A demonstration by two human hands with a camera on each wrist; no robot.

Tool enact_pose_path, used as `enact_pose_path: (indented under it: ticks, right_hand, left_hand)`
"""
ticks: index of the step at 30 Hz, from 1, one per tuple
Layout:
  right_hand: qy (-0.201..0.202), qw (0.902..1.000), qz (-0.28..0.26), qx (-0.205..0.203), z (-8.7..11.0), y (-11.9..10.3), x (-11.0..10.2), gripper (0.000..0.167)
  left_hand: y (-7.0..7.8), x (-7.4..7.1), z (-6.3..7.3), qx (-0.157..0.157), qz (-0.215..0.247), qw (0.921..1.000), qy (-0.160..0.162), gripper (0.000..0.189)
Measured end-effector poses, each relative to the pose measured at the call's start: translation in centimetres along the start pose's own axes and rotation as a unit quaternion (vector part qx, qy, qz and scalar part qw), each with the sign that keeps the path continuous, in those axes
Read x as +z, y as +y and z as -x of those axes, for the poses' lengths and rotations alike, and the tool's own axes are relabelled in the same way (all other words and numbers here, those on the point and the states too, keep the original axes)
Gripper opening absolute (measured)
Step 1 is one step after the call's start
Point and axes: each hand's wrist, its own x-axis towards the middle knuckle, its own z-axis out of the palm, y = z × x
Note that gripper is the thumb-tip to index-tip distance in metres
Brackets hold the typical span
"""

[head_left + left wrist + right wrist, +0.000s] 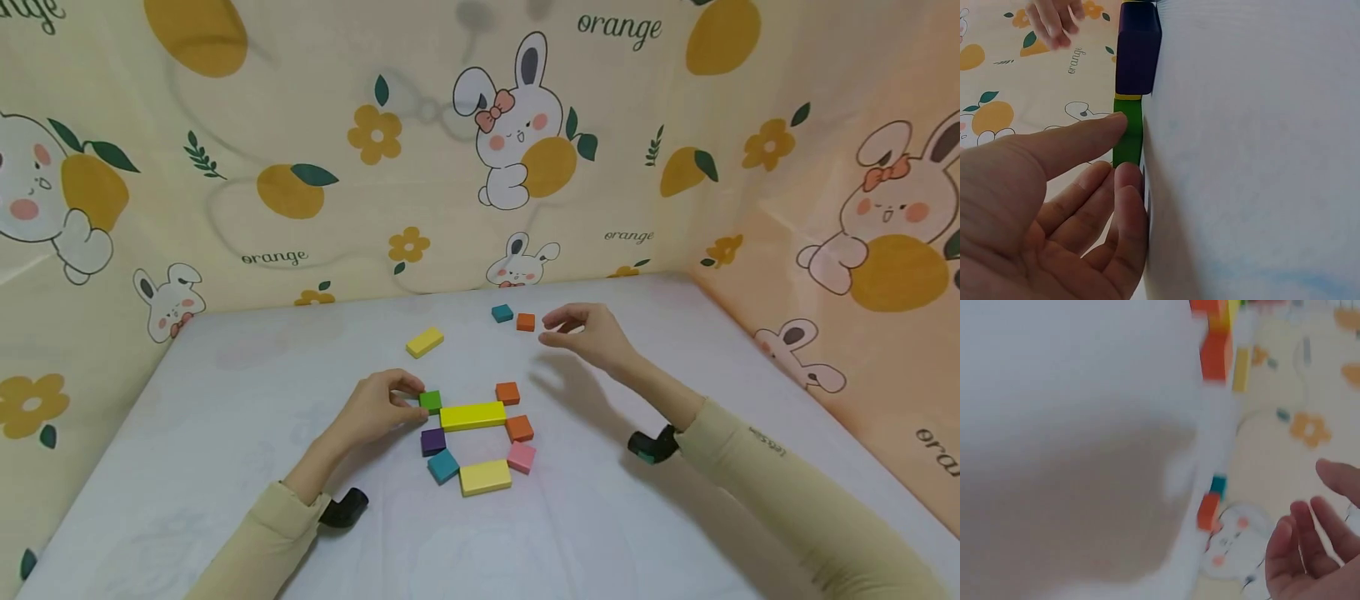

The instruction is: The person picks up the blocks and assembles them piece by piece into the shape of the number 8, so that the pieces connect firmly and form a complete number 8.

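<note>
My left hand (pixel 381 406) pinches a green block (pixel 431 402) at the upper left corner of a block layout; in the left wrist view the thumb lies against the green block (pixel 1127 134) and the fingertips meet its end. Beside it lies a long bright yellow block (pixel 473 416). My right hand (pixel 592 333) hovers over the table's far right, fingers loosely bent and apart, holding nothing. Nearest to it are an orange block (pixel 526 322) and a teal block (pixel 502 313).
Below the long block are a purple block (pixel 432 442), a blue block (pixel 443 466), a pale yellow block (pixel 485 477), a pink block (pixel 522 457) and an orange block (pixel 520 428). Another orange block (pixel 507 393) sits at the upper right. A loose yellow block (pixel 425 342) lies farther back.
</note>
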Motion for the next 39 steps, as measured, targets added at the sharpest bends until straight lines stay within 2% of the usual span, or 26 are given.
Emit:
enact_pose_path:
  ticks: [5, 14, 24, 32, 39]
  right_hand:
    - [-0.016, 0.999, -0.034, 0.025, -3.3, 1.8, -0.4, 0.035]
    - [-0.012, 0.997, -0.06, 0.048, -5.9, 3.0, 0.5, 0.039]
    - [-0.023, 0.9938, -0.071, 0.083, -7.3, 5.1, 1.6, 0.05]
    - [-0.021, 0.9901, -0.071, 0.119, -7.6, 5.1, 2.5, 0.049]
    - [0.0, 0.988, -0.055, 0.144, -8.0, 5.0, 3.1, 0.05]
  left_hand:
    - [-0.1, 0.0, 0.0, 0.004, 0.001, 1.0, 0.001, 0.034]
    - [-0.3, 0.0, 0.0, 0.003, -0.004, 1.0, 0.001, 0.034]
    - [-0.2, -0.1, 0.1, 0.0, -0.003, 1.0, -0.002, 0.035]
    - [-0.2, -0.2, 0.1, -0.002, 0.004, 1.0, -0.004, 0.035]
    - [-0.3, -0.2, 0.0, -0.005, 0.007, 1.0, -0.002, 0.034]
